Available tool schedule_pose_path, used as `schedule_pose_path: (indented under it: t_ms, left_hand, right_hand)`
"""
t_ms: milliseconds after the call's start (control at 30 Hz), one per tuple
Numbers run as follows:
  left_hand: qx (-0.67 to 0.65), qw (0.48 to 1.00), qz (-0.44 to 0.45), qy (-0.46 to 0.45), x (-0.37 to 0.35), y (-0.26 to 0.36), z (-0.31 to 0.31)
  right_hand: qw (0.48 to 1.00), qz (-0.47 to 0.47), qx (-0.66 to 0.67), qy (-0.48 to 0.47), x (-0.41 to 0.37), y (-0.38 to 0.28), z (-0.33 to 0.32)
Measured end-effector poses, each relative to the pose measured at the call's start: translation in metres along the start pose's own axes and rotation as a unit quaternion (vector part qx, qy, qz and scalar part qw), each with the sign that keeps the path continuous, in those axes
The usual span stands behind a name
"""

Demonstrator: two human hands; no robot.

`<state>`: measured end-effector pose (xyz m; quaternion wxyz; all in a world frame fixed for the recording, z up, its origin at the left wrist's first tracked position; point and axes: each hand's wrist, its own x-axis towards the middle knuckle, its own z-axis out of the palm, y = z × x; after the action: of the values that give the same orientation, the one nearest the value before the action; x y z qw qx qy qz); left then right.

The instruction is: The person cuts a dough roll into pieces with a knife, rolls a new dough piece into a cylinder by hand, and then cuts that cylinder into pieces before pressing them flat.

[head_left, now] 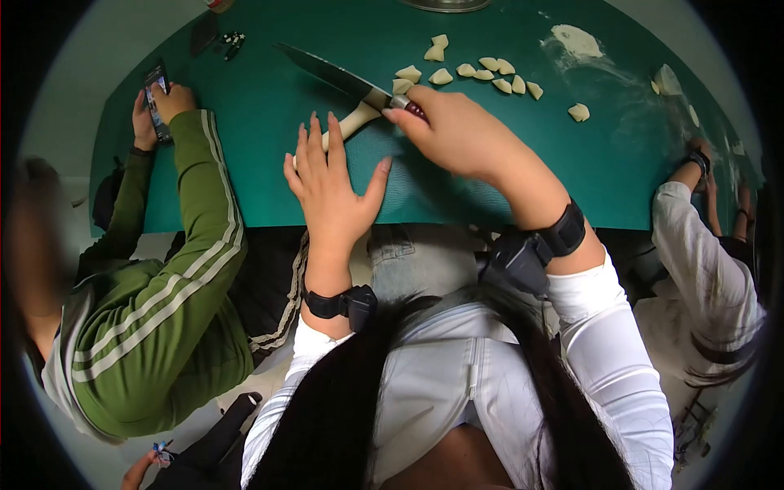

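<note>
A pale rope of dough [353, 122] lies slantwise on the green tabletop. My left hand [331, 192] rests over its near end, fingers stretched out and spread, hiding part of it. In my right hand [461, 131] is the dark red handle of a kitchen knife [327, 72]. Its broad blade points to the far left and meets the far end of the dough rope. Just beyond the blade, a cut dough piece [402, 86] sits close to several others [488, 64] scattered to the right.
A flour heap [576, 39] lies at the far right of the green table [245, 180]. On the left, a person in a green sleeve [200, 171] holds a phone [155, 88]. Another person's white sleeve [694, 229] reaches in at right. A metal vessel [445, 4] shows at the top edge.
</note>
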<state>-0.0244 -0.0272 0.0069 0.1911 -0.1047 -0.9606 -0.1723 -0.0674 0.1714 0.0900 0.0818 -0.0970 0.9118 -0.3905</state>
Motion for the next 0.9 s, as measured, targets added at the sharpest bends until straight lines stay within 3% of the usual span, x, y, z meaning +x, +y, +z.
schedule_pose_path:
  t_ms: [67,100,200,433,733,900]
  left_hand:
    - [0.003,1.000,-0.001,0.004,-0.003,0.001,0.000]
    - [0.006,1.000,-0.003,0.005,-0.004,0.001,0.001]
    - [0.005,1.000,-0.007,0.011,-0.011,0.007,-0.005]
    - [-0.017,0.999,-0.029,0.011,-0.017,0.017,-0.018]
    - [-0.040,0.999,-0.020,0.018,-0.013,0.027,-0.008]
    - [-0.026,0.999,-0.008,0.035,-0.004,0.020,-0.003]
  right_hand:
    - [0.998,0.034,0.043,-0.009,0.001,-0.002,-0.010]
    - [0.995,-0.052,0.013,0.087,0.005,0.019,0.008]
    - [0.984,-0.045,0.069,0.158,-0.009,0.015,0.014]
    - [0.966,-0.056,0.048,0.248,-0.056,0.030,0.009]
    - [0.922,-0.033,-0.125,0.365,-0.088,0.072,-0.058]
    - [0.883,0.058,-0.230,0.405,-0.064,0.140,-0.126]
